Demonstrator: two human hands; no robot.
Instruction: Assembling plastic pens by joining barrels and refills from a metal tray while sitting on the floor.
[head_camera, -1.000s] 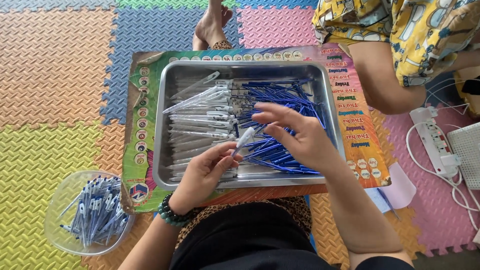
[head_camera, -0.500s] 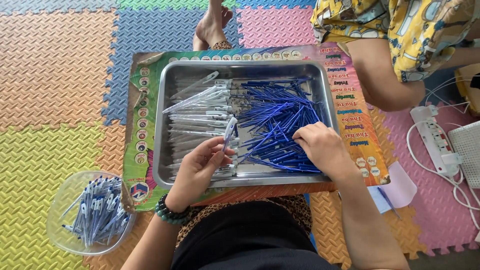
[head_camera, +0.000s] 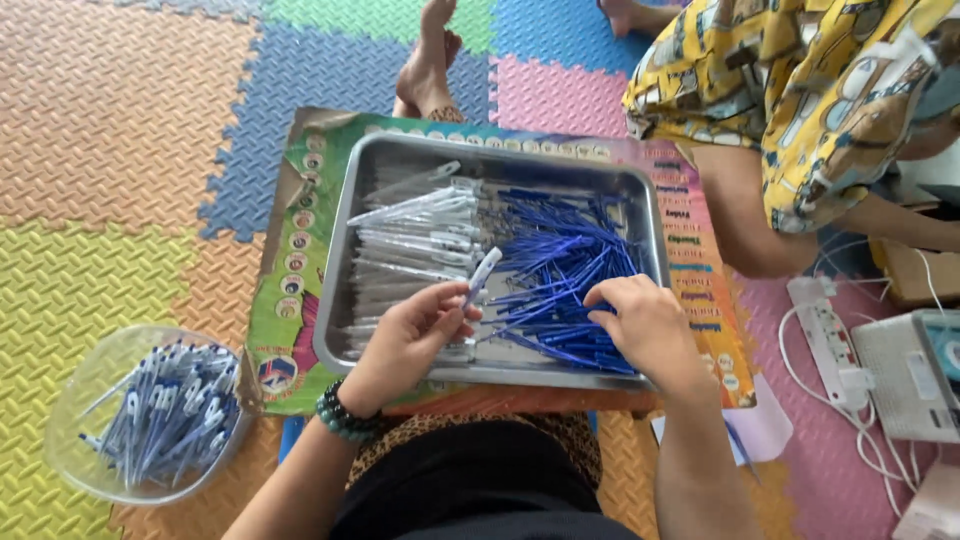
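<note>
Right hand (head_camera: 645, 325) lowered into tray (head_camera: 400, 155), colourful foam mat (head_camera: 120, 150)

Floor of foam puzzle mats (head_camera: 120, 150): orange, yellow, blue, green, pink squares. Colourful board (head_camera: 300, 250) on the mats, corner torn at upper left. Steel tray (head_camera: 335, 290) sits on the board, clear barrels left, blue refills right. Clear bowl (head_camera: 75, 400) of pens on the yellow mat, lower left, just beside the board's corner. White power strip (head_camera: 825, 335) with cables on the pink mat at right, near a white box (head_camera: 905, 370). Paper sheet (head_camera: 760, 425) under the board's lower right edge.
</note>
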